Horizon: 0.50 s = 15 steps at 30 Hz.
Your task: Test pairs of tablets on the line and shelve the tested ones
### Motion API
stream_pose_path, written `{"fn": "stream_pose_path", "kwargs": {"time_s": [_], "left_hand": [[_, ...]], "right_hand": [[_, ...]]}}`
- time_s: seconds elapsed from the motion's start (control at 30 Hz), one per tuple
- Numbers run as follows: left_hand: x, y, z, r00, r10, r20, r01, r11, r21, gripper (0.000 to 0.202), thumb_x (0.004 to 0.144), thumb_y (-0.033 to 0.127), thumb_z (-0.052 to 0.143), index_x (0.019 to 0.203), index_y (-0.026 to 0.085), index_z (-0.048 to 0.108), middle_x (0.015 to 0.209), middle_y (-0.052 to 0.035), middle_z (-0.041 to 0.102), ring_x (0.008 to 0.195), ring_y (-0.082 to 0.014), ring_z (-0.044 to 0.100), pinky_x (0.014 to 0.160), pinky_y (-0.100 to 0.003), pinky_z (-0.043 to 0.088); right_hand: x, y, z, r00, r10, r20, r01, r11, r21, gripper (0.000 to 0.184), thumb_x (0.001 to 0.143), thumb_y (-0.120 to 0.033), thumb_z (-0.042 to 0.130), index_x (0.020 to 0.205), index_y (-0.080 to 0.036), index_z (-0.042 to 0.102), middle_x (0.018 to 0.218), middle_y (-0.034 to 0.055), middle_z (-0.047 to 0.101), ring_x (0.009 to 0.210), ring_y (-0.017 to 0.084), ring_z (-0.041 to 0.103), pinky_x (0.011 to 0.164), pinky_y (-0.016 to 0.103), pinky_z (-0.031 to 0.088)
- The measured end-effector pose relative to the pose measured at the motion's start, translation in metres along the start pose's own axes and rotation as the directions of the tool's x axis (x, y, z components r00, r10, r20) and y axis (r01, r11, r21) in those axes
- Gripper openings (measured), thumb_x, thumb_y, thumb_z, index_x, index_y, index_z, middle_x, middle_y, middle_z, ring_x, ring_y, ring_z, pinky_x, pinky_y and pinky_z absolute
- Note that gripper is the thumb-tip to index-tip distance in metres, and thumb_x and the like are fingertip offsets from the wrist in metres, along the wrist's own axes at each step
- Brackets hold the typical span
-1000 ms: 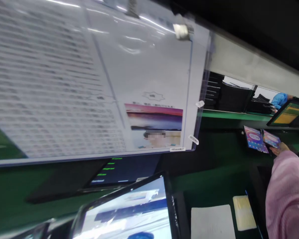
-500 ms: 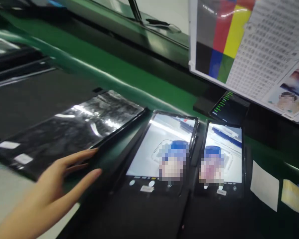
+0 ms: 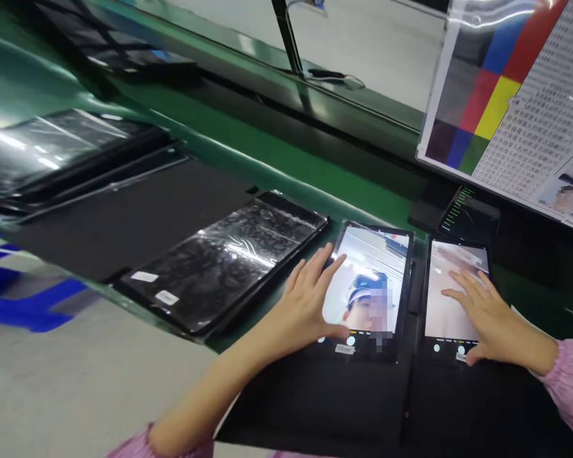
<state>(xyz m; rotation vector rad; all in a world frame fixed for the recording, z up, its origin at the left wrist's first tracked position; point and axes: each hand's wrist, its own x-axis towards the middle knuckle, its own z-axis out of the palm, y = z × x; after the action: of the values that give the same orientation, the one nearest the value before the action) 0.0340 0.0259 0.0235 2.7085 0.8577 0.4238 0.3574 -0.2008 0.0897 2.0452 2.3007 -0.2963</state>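
Two lit tablets lie side by side on black mats, each showing a camera picture. Over the left edge of the left tablet (image 3: 334, 308) is my left hand (image 3: 310, 299), fingers spread, thumb near its lower buttons. Whether its fingertips touch the glass I cannot tell. My right hand (image 3: 487, 318) spreads its fingers over the right tablet (image 3: 442, 305) and covers part of the screen, thumb near the bottom edge. A person in a cap appears on the left screen. To the left rests a dark, film-covered tablet (image 3: 229, 261) with two white labels.
A stack of film-wrapped tablets (image 3: 57, 152) sits at the far left beside a black mat (image 3: 124, 216). Behind the right tablet leans a dark device (image 3: 472, 213) with green text. A sheet with a colour chart (image 3: 496, 95) hangs above. Blue plastic (image 3: 33, 305) stands below the bench edge.
My left hand has moved right, from beside the film-covered tablet to the left lit tablet. My right hand has come into view over the right tablet. The view has shifted left.
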Motion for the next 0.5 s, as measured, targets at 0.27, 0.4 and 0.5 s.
{"fn": "stream_pose_path", "kwargs": {"time_s": [0.27, 0.4, 0.5], "left_hand": [[0.068, -0.012, -0.016, 0.960, -0.229, -0.161, 0.143, 0.895, -0.422, 0.073, 0.092, 0.054, 0.059, 0.149, 0.011, 0.039, 0.160, -0.0253, 0.040, 0.154, -0.0385, 0.035, 0.127, -0.058, 0.027], [0.102, -0.018, 0.004, 0.942, -0.326, -0.086, 0.223, 0.794, -0.566, 0.074, 0.089, 0.055, 0.059, 0.145, 0.008, 0.044, 0.151, -0.0281, 0.052, 0.143, -0.0408, 0.049, 0.122, -0.056, 0.034], [0.121, -0.026, 0.011, 0.924, -0.377, -0.054, 0.253, 0.714, -0.653, 0.069, 0.085, 0.055, 0.067, 0.137, 0.012, 0.052, 0.140, -0.0253, 0.062, 0.134, -0.0404, 0.058, 0.115, -0.053, 0.042]], "right_hand": [[0.026, 0.007, 0.000, 0.994, 0.057, -0.096, -0.068, 0.991, -0.113, 0.133, 0.051, -0.009, 0.098, 0.163, -0.026, 0.029, 0.173, 0.0138, 0.013, 0.159, 0.039, 0.008, 0.129, 0.061, 0.001], [0.040, 0.056, -0.024, 0.898, 0.338, -0.280, -0.378, 0.920, -0.100, 0.086, 0.089, -0.012, 0.066, 0.164, -0.021, 0.026, 0.171, 0.0163, 0.024, 0.159, 0.037, 0.015, 0.128, 0.063, 0.009], [0.044, 0.087, -0.020, 0.764, 0.568, -0.306, -0.598, 0.802, -0.004, 0.056, 0.101, -0.031, 0.062, 0.152, -0.015, 0.046, 0.154, 0.0204, 0.049, 0.147, 0.037, 0.041, 0.120, 0.062, 0.032]]}}
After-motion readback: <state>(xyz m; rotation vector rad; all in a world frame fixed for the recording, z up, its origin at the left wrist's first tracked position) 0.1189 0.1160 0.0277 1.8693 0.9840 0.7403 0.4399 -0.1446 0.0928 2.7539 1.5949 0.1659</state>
